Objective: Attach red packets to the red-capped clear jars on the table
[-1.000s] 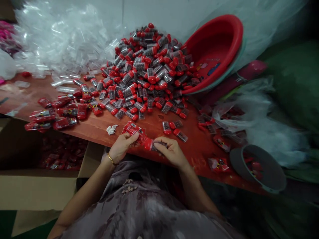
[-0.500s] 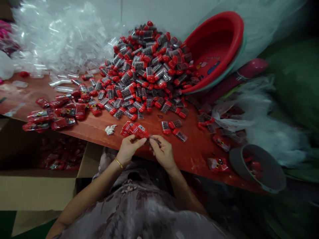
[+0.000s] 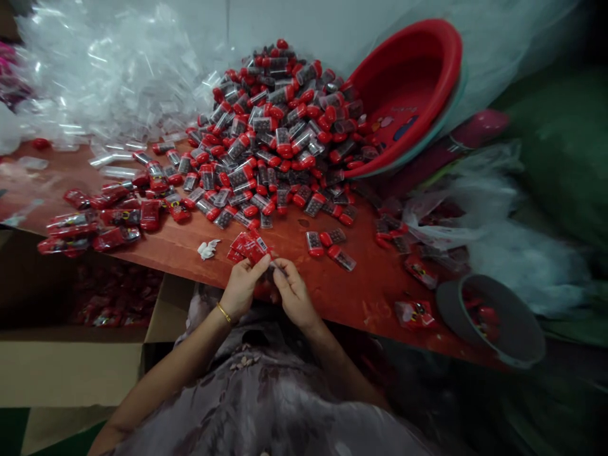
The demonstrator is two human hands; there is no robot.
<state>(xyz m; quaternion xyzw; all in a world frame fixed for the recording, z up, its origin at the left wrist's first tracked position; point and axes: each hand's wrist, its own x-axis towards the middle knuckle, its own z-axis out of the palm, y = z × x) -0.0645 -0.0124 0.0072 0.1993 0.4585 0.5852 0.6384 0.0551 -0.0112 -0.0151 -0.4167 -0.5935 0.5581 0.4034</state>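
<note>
My left hand [image 3: 240, 286] is closed in a pinch on a red printed wrapper [image 3: 259, 246] with a white barcode label. My right hand [image 3: 295, 294] is closed too, its fingertips meeting those of the left around something small and dark, mostly hidden by the fingers. More red printed wrappers [image 3: 236, 255] lie overlapped just beyond the left hand. To the right of the hands, several clear containers with red caps [image 3: 341, 258] rest on the red-brown table [image 3: 349, 294]. A crumpled white scrap [image 3: 208, 249] lies to the left.
A big heap of red-capped containers [image 3: 266, 145] stands behind the hands, against a tilted red basin [image 3: 418, 69]. Filled red packets [image 3: 116, 237] lie at left, above a cardboard box [image 3: 71, 373]. Clear plastic pieces [image 3: 104, 76] pile up behind. A grey bowl [image 3: 522, 332] sits at right.
Both hands have shifted slightly left, the right one more, so they are closer together. The red wrapper between them reaches less far right. The view has moved a little.
</note>
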